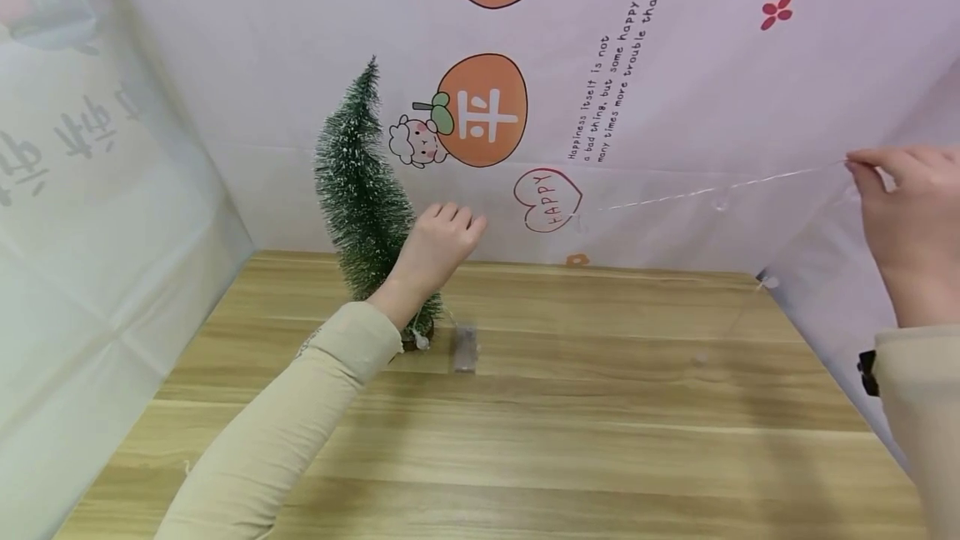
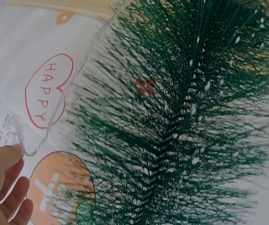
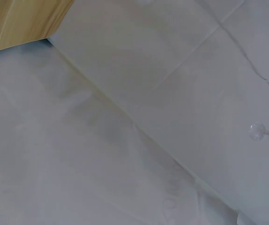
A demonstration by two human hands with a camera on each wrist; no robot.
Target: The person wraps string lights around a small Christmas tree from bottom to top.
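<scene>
A thin clear fairy-light string (image 1: 780,176) with small clear bulbs stretches between the two hands. My right hand (image 1: 915,215), raised at the right, pinches it between thumb and fingertip; from there it hangs down toward the table. In the right wrist view a round bulb (image 3: 257,131) dangles near the fingers. My left hand (image 2: 8,183) pinches the wire close to another bulb, beside a green bottle-brush tree (image 1: 360,182) with white flecks. The left forearm crosses in front of the tree's lower part. A small clear box (image 1: 465,348) lies by the tree's base, with wire leading to it.
The wood-grain table (image 1: 555,440) reaches back to a white printed cloth (image 1: 675,107) hanging behind it. Another pale cloth (image 1: 112,207) hangs along the left side. A bulb (image 1: 768,282) on the drooping wire hangs near the table's back right corner.
</scene>
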